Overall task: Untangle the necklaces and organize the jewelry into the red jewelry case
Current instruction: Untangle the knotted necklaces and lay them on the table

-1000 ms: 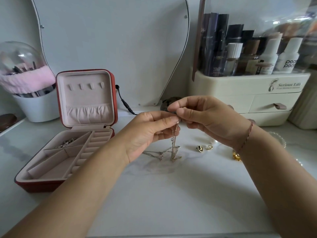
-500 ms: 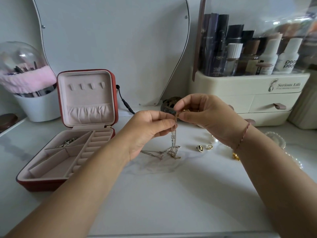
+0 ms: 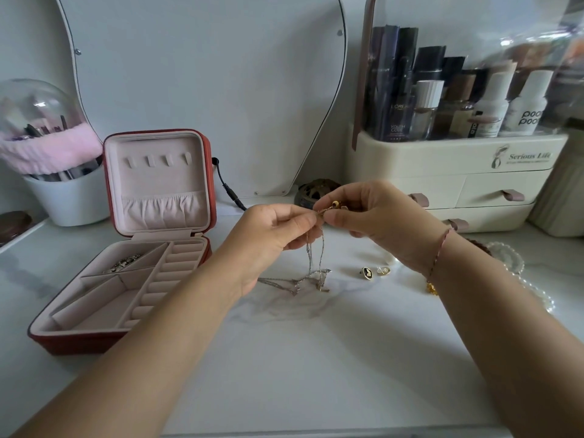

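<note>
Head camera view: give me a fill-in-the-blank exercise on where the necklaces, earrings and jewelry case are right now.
1. The lid of the red jewelry case stands ____.
2. The left hand and the right hand pinch the top end of the necklaces ____ the table, not on it.
3. The two earrings lie on the table to the ____ of the necklaces.
4. A thin bracelet circles the ____ wrist.

Missing words: open; above; right; right

Tangled necklaces (image 3: pixel 316 257) between pinching fingers (image 3: pixel 303 221)
</note>
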